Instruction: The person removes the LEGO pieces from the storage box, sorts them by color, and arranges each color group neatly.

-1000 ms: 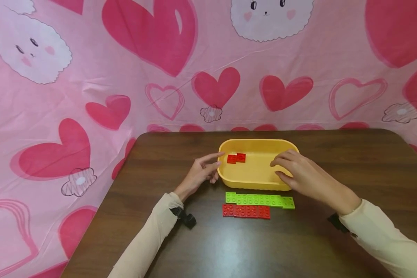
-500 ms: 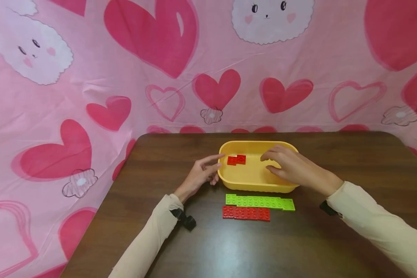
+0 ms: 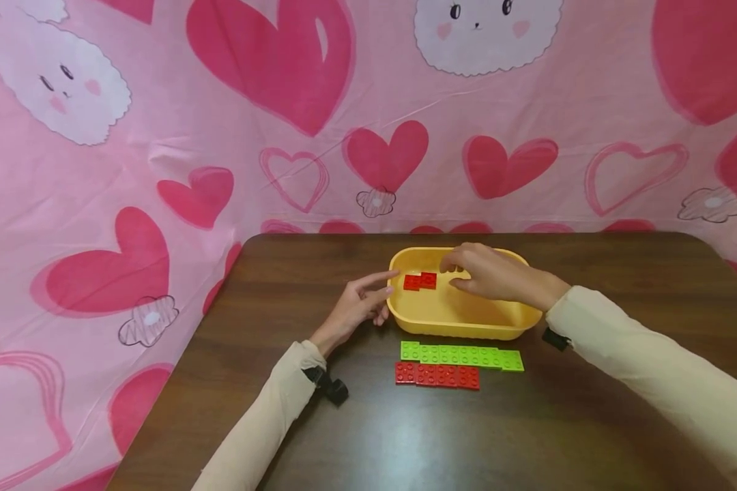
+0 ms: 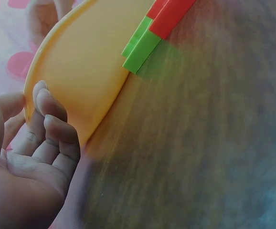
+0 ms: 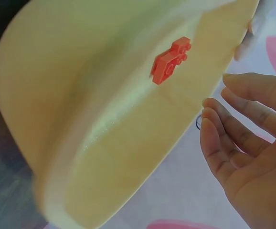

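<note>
A yellow oblong tub (image 3: 460, 329) stands on the table, with two red toy building bricks (image 3: 420, 281) together at the left of its floor. My left hand (image 3: 357, 305) holds the tub's left end, thumb and index finger at the rim and the other fingers bent against the outer wall in the left wrist view. Over the tub, my right hand (image 3: 488, 273) hangs with fingers and thumb bent and apart, nothing between them. Its fingertips are just right of the red bricks. The right wrist view shows the same hand (image 5: 252, 138) beside those bricks (image 5: 170, 61).
In front of the tub lie a row of green bricks (image 3: 460, 355) and a shorter row of red bricks (image 3: 436, 375). The brown wooden table (image 3: 368, 436) ends at a pink heart-patterned cloth (image 3: 233, 123). Each wrist carries a black strap-on camera (image 3: 328, 387).
My right hand has moved left across the tub, from its right end to close by the two red bricks. The left hand and the brick rows have stayed put.
</note>
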The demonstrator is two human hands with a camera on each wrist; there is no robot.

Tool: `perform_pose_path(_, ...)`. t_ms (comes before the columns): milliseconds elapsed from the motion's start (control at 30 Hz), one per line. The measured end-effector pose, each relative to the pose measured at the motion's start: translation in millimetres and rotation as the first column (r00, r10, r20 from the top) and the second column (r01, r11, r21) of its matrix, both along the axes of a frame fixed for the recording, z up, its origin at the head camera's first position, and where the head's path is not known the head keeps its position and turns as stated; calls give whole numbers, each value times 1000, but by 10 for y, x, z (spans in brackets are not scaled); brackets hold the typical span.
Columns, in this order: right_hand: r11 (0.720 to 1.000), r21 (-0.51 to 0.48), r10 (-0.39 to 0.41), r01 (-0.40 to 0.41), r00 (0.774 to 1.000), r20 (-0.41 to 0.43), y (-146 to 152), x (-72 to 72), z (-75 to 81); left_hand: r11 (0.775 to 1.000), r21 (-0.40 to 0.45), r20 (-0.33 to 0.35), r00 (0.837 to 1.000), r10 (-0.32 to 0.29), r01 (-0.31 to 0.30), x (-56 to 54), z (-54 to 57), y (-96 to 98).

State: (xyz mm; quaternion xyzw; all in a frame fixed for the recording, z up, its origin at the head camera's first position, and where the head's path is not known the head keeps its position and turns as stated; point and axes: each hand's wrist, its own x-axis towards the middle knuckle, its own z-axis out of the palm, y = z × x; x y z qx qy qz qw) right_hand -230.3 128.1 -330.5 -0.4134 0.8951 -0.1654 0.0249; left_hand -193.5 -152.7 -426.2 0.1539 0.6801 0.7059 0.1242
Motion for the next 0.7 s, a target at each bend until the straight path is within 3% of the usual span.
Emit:
perform_pose_path(267, 999, -17, 37, -36, 999, 37, -184, -218, -64, 1000, -7, -1, 1000, 7, -7, -7, -15, -15)
perform_pose_path(467, 997, 33, 59, -63, 991, 121, -332, -324, -145, 1000, -3, -4, 1000, 7, -7, -9, -22, -13)
perform_pose_path(700, 997, 51, 44, -50, 993, 110, -304, -370, -30, 1000, -9, -10, 1000, 1, -1, -32, -19, 24)
